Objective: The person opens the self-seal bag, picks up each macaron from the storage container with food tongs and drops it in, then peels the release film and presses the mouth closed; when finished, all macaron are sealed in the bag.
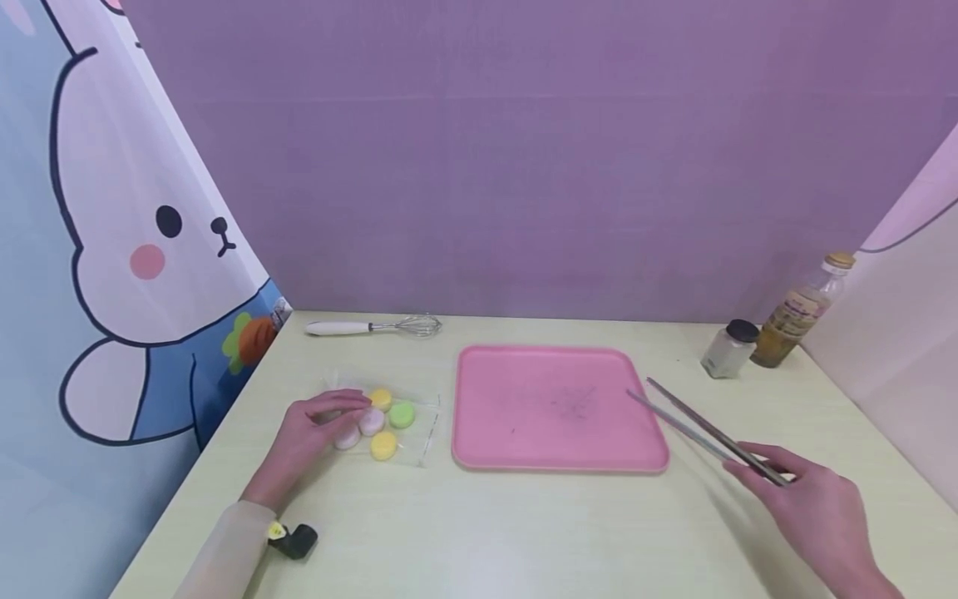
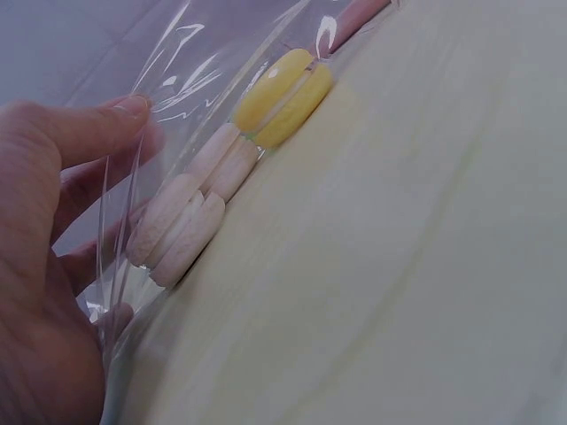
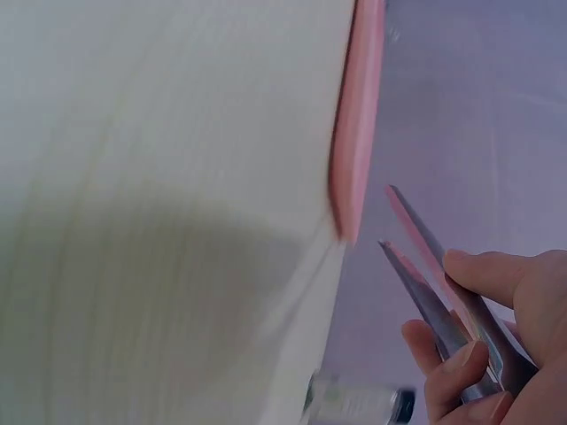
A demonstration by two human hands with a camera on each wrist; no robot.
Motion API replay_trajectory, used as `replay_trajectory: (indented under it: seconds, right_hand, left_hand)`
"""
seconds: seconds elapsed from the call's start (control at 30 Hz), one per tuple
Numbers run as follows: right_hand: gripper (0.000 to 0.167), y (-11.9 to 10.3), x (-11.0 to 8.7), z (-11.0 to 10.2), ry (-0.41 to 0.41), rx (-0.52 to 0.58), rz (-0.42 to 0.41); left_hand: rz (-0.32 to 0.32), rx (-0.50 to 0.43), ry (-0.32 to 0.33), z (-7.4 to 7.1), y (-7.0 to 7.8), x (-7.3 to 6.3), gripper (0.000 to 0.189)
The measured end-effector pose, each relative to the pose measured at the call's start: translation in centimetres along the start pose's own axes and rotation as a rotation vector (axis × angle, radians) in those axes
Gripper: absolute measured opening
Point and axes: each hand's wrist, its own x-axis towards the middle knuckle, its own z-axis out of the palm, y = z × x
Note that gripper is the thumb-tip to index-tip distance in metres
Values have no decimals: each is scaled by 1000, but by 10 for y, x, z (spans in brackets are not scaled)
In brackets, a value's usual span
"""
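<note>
A clear plastic bag [image 1: 428,428] lies flat on the table at the left, with several macarons inside: yellow [image 1: 384,446], green [image 1: 402,414] and pale lilac [image 1: 372,421]. At its left edge my left hand [image 1: 313,423] pinches the film; in the left wrist view the thumb [image 2: 102,127] lies against the plastic beside the macarons. My right hand [image 1: 819,503] holds long metal tongs [image 1: 714,433]. Their two tips stand apart above the right edge of the pink tray [image 1: 539,409], with nothing between them.
A whisk [image 1: 374,326] with a white handle lies at the back left. At the back right stand a small black-lidded jar [image 1: 728,351] and a corked glass bottle [image 1: 797,316]. A purple backdrop [image 1: 539,166] rises behind the table [image 1: 479,532].
</note>
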Motion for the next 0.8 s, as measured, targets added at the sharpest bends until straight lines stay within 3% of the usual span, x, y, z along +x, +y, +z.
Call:
replay_trajectory:
  seconds: [0.33,0.53,0.8]
  right_hand:
    - [44,46,15,-8,-68,-67,-4]
    - [41,61,26,-5,-51,-58,-51]
    - [45,72,36,-5,-89,-147,-125]
  left_hand:
    - [-2,24,3,-1,-3,0,20]
    - [16,25,5,-1,-2,0,20]
    - [49,20,1,-1,-1,1,20]
